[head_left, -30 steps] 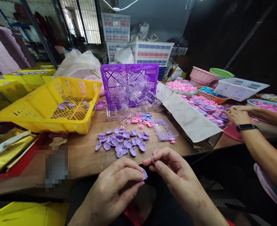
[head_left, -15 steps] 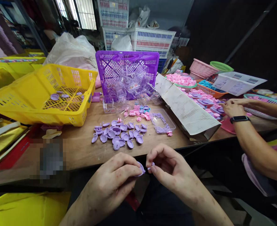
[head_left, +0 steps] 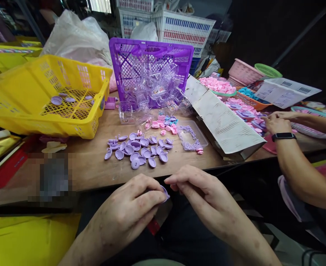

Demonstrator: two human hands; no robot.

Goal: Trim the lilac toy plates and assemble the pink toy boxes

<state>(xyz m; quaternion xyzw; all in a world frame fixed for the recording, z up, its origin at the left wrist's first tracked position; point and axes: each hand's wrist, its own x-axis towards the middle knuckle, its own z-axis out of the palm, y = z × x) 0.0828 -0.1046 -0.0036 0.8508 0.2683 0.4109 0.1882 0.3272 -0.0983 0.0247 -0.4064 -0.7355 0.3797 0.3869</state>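
Between the fingers of my left hand [head_left: 132, 207] is a purple oval piece [head_left: 165, 193], its rim and small end tab showing. My right hand [head_left: 200, 197] is just to the right, fingertips pinched together near that piece; whatever they hold is hidden. On the wooden table [head_left: 93, 166] beyond my hands lies a spread of purple oval pieces [head_left: 135, 146]. Behind them are small pink pieces [head_left: 163, 125] and some blue ones. A clear tray [head_left: 204, 137] with tiny purple parts sits to their right.
A yellow basket [head_left: 93, 127] with a few purple pieces stands at left. Clear plastic cases [head_left: 158, 87] lean in a purple basket [head_left: 111, 70]. A long cardboard box [head_left: 226, 129] lies at right, beside a co-worker's arm [head_left: 301, 166] and heaped pink parts [head_left: 218, 85].
The camera view has tilted down a little. My right fingers have closed more, and the small purple part seen at their tips before is now hidden. My left hand keeps its piece.
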